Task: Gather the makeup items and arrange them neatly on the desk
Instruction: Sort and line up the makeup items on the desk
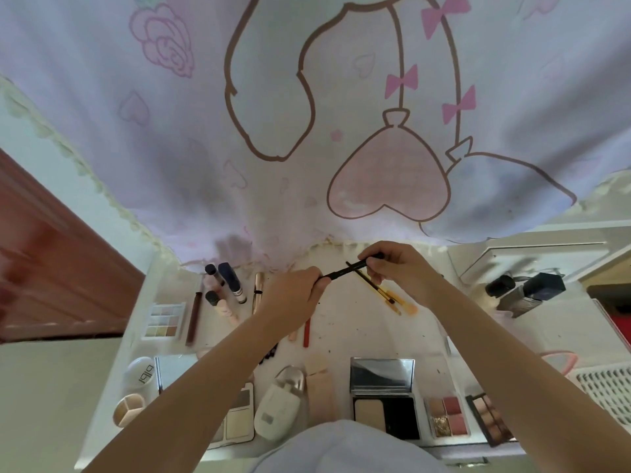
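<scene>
Currently, both hands work above the middle of the white desk [348,331]. The left hand [293,294] has its fingers curled round one end of a slim black pencil [345,270]; the right hand [397,265] pinches the other end, so the pencil spans the gap between them, tilted up toward the right. The right hand also holds several thin brushes [389,295] with yellow handles, which cross beneath the pencil and slant down toward the right.

Remaining items lie on the desk as follows:

- Far left: an eyeshadow palette [164,321], with a dark red pencil [194,317] just beside it.
- Behind the left hand: dark-capped tubes [232,281] (lying side by side) and a gold tube [258,291].
- Under the left forearm: a red stick [306,332].
- Near edge, left to right: a white case [140,376], a white bottle [278,409], an open powder compact [384,396] with its mirror raised, a small blush palette [446,416] and a dark palette [489,418].
- Far right: dark bottles [527,290], well apart from the rest.

A printed pink curtain [307,114] hangs behind the desk.
</scene>
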The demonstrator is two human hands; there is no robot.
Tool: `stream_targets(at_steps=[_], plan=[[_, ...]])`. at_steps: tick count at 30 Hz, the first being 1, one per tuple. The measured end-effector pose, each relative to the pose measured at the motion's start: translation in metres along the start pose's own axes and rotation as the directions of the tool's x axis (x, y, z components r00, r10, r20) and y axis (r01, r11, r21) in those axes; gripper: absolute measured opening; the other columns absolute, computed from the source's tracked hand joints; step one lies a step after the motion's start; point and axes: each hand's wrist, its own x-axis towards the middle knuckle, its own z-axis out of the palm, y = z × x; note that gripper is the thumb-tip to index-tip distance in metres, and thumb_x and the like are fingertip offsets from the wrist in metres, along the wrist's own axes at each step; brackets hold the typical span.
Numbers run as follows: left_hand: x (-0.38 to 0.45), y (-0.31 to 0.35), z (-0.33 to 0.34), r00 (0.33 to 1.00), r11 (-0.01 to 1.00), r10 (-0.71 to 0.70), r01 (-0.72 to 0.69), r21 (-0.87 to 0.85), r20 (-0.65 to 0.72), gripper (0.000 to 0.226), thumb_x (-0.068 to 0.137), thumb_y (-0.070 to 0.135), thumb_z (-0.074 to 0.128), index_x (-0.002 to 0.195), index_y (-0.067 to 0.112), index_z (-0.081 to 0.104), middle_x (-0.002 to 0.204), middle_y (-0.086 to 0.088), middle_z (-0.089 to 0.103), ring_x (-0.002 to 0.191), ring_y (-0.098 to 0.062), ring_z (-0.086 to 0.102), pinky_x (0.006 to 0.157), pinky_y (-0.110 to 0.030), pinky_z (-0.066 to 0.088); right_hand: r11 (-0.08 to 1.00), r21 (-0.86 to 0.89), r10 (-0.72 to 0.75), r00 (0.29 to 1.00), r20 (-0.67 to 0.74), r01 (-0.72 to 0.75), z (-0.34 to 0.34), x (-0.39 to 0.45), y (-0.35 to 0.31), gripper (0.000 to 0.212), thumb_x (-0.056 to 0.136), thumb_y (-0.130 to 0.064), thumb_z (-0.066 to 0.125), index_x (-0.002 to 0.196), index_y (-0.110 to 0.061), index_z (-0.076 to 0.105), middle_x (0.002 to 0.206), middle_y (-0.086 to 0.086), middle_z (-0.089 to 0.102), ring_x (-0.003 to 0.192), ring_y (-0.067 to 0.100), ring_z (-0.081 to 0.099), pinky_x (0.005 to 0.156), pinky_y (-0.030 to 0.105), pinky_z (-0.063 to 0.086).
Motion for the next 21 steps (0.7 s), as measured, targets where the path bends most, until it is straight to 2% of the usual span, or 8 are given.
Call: stream_targets(at_steps=[2, 6, 8, 10, 12, 14, 17, 21], plan=[[0.001, -0.002, 0.005, 0.999, 1.000, -0.019, 0.020, -0.014, 0.031, 0.031, 0.098, 0.033, 0.031, 0.094, 0.011, 0.053, 0.066, 0.005, 0.049, 0.065, -0.018, 0.054, 0.064, -0.031, 0.045, 0.998, -0.034, 0.047, 0.999, -0.006, -0.047, 0.003, 0.004, 0.005, 0.020, 0.089, 0.007, 0.047, 0.088, -0.011, 0.057, 0.062, 0.004, 0.055, 0.051, 0.012, 0.052, 0.056, 0.020, 0.046], [0.001, -0.007, 0.030, 0.983, 0.998, -0.049, 0.055, -0.025, 0.178, 0.025, 0.099, 0.027, 0.031, 0.104, 0.010, 0.049, 0.095, -0.005, 0.059, 0.068, -0.020, 0.057, 0.063, -0.032, 0.048, 0.972, -0.054, 0.219, 0.968, -0.125, -0.227, 0.008, 0.018, 0.026, 0.009, 0.085, 0.002, 0.056, 0.086, -0.006, 0.054, 0.069, 0.009, 0.058, 0.055, 0.015, 0.054, 0.052, 0.020, 0.048], [0.003, -0.009, 0.044, 0.956, 0.997, -0.083, 0.078, 0.028, 0.280, 0.025, 0.098, 0.024, 0.032, 0.110, 0.009, 0.049, 0.110, -0.014, 0.061, 0.086, -0.025, 0.062, 0.069, -0.033, 0.050, 0.938, -0.162, 0.284, 0.946, -0.153, -0.308, 0.012, 0.028, 0.042, 0.006, 0.082, -0.002, 0.062, 0.088, -0.004, 0.062, 0.068, 0.007, 0.058, 0.055, 0.014, 0.052, 0.055, 0.020, 0.048], [0.009, -0.013, 0.058, 0.933, 0.984, -0.123, 0.070, 0.165, 0.338, 0.027, 0.097, 0.023, 0.035, 0.113, 0.008, 0.051, 0.136, -0.022, 0.044, 0.123, -0.028, 0.047, 0.090, -0.034, 0.048, 0.894, -0.250, 0.331, 0.924, -0.192, -0.372, 0.016, 0.040, 0.058, 0.017, 0.080, -0.006, 0.065, 0.097, -0.002, 0.067, 0.072, 0.006, 0.060, 0.054, 0.012, 0.051, 0.060, 0.021, 0.049], [0.012, -0.014, 0.069, 0.919, 0.954, -0.155, 0.044, 0.295, 0.362, 0.031, 0.097, 0.023, 0.036, 0.117, 0.005, 0.051, 0.150, -0.023, 0.019, 0.141, -0.030, 0.016, 0.106, -0.036, 0.037, 0.858, -0.305, 0.361, 0.908, -0.214, -0.413, 0.023, 0.050, 0.070, 0.023, 0.082, -0.006, 0.063, 0.104, 0.000, 0.065, 0.088, 0.012, 0.064, 0.060, 0.014, 0.055, 0.073, 0.028, 0.052], [0.015, -0.017, 0.079, 0.896, 0.936, -0.249, 0.126, 0.329, 0.367, 0.030, 0.096, 0.022, 0.038, 0.118, 0.007, 0.051, 0.145, -0.021, 0.031, 0.135, -0.032, 0.029, 0.099, -0.034, 0.042, 0.836, -0.325, 0.394, 0.896, -0.206, -0.442, 0.032, 0.060, 0.081, 0.026, 0.085, -0.003, 0.058, 0.110, 0.000, 0.063, 0.101, 0.016, 0.065, 0.065, 0.016, 0.057, 0.082, 0.033, 0.053], [0.016, -0.019, 0.094, 0.870, 0.929, -0.317, 0.205, 0.308, 0.377, 0.025, 0.096, 0.019, 0.040, 0.116, 0.009, 0.050, 0.131, -0.015, 0.048, 0.121, -0.028, 0.046, 0.084, -0.032, 0.046, 0.808, -0.319, 0.463, 0.869, -0.176, -0.495, 0.040, 0.072, 0.091, 0.028, 0.088, 0.000, 0.049, 0.114, -0.002, 0.060, 0.101, 0.017, 0.064, 0.070, 0.017, 0.060, 0.084, 0.031, 0.054], [0.021, -0.019, 0.107, 0.834, 0.930, -0.362, 0.291, 0.226, 0.417, 0.020, 0.094, 0.017, 0.043, 0.112, 0.011, 0.050, 0.119, -0.011, 0.058, 0.108, -0.023, 0.055, 0.078, -0.030, 0.046, 0.814, -0.270, 0.500, 0.857, -0.127, -0.515, 0.040, 0.085, 0.091, 0.033, 0.088, 0.008, 0.043, 0.115, -0.001, 0.059, 0.112, 0.018, 0.060, 0.067, 0.013, 0.056, 0.058, 0.010, 0.049]])
